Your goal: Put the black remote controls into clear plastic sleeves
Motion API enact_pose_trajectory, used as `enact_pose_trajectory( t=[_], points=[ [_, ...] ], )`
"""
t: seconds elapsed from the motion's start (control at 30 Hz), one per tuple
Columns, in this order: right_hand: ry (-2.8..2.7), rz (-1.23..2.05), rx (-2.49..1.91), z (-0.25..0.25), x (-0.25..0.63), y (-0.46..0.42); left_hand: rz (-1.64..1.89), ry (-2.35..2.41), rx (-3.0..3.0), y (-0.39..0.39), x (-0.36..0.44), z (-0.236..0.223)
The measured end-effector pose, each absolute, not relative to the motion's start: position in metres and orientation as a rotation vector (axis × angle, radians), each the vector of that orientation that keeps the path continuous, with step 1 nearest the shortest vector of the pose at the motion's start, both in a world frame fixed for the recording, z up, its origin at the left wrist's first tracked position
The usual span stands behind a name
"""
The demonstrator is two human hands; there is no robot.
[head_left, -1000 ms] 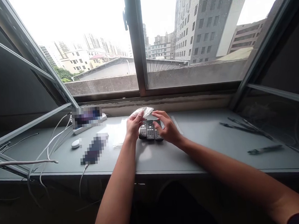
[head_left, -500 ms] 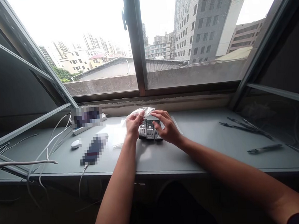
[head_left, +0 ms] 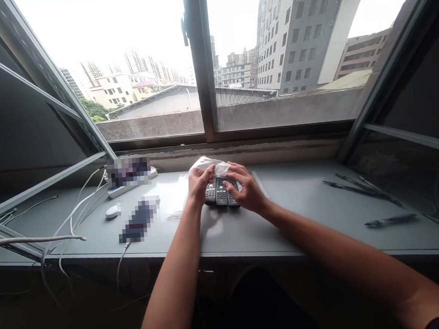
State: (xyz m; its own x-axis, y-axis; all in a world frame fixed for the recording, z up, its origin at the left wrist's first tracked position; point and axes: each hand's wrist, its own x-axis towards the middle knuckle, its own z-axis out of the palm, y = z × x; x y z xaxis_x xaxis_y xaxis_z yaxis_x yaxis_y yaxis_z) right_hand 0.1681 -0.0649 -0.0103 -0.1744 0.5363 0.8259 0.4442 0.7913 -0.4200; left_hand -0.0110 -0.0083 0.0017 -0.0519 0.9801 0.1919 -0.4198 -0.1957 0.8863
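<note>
1. Pinched between the thumb and fingers of my left hand is a crumpled piece of clear plastic film, raised above the desk.
2. Right hand: my fingers are bent, their tips at the right-hand edge of the film, the thumb set apart from them and lower. Whether these fingers pinch the film or merely rest against it, I cannot tell.
3. Beneath and between my hands, three black remote controls lie on the desk side by side, lengthwise to me, button faces up. Their far ends are partly covered by my hands and the film.
4. My right thumb is over the upper part of the remotes; contact with the buttons cannot be confirmed.
5. Further clear plastic lies flat on the desk, just beside my left wrist; another edge of plastic shows beyond my right wrist.
6. Left side of desk: a small rounded white object, a pixelated dark device with a white cable at its near end, and a white power strip towards the window.
7. Right side of desk: a dark pen, well apart from my hands, with other slender dark items beyond it.
</note>
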Motion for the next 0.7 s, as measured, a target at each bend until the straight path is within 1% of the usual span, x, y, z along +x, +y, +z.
enact_pose_trajectory(
  t=[0.1, 0.47, 0.7],
  points=[
    [-1.819, 0.112, -0.742, -0.008, 0.168, -0.067, 1.589, 0.722, 1.003, -0.007, -0.013, 0.001],
    [-1.839, 0.118, -0.712, -0.008, 0.167, -0.069, 1.710, 0.769, 0.652, 0.006, -0.024, -0.003],
    [-1.920, 0.244, -0.731, -0.004, 0.167, -0.072, 1.623, 0.739, 0.756, 0.007, -0.024, -0.006]
  ],
)
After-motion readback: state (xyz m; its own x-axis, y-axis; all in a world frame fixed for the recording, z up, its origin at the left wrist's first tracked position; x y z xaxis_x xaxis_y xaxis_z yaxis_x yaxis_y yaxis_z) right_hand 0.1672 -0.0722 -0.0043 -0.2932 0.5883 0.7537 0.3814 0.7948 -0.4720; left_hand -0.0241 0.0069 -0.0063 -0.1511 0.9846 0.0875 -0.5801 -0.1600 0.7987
